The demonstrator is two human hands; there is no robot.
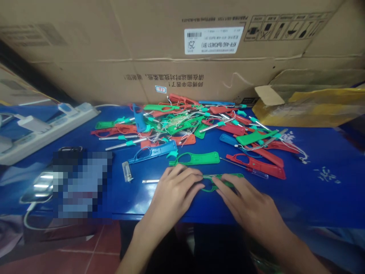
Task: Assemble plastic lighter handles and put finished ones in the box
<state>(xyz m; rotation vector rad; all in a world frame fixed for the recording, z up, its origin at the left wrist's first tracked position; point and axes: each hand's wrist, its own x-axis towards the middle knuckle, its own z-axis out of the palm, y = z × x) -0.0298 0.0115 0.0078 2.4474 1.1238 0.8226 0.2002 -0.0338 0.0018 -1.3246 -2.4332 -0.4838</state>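
Observation:
My left hand (178, 188) is closed over the near-left end of a green lighter casing half (238, 176), its fingertips pressed together at the trigger area. Out from under this hand, to the left, sticks a metal lighter tube (150, 181). My right hand (246, 199) has its fingers curled on the casing's handle part, close to a thin white wire (207, 176). Fingers hide much of the inside of the casing. Just behind lie another green casing half (201, 158), a red casing half (259, 166) and a screwdriver (260, 174) with a clear handle.
A heap of lighter casings and wired metal tubes (185, 121) covers the back of the blue table (308, 205). Cardboard (108, 45) stands behind. At left are a power strip (51, 133), a phone (42, 182) and a small clear part (127, 172); at right, an opened box (313, 106) and small white pieces (326, 176).

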